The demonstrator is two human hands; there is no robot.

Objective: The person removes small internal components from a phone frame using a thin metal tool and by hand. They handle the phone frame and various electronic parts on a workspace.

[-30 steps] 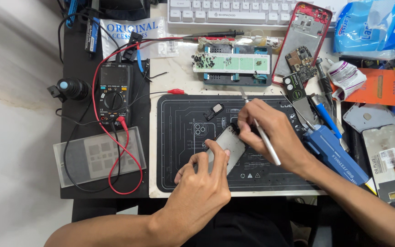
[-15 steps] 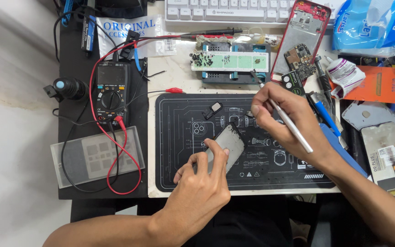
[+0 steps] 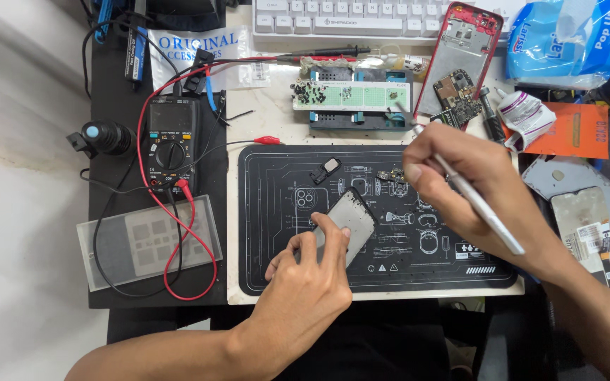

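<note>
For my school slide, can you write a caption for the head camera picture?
Left hand steadies a grey phone part on a black mat; right hand holds a silver tool.

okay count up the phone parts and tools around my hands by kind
Grey phone plate under the left hand: 1
Silver tweezers in the right hand: 1
Red phone frame: 1
Multimeter: 1
Black work mat: 1
Screw tray: 1
Total: 6
</note>
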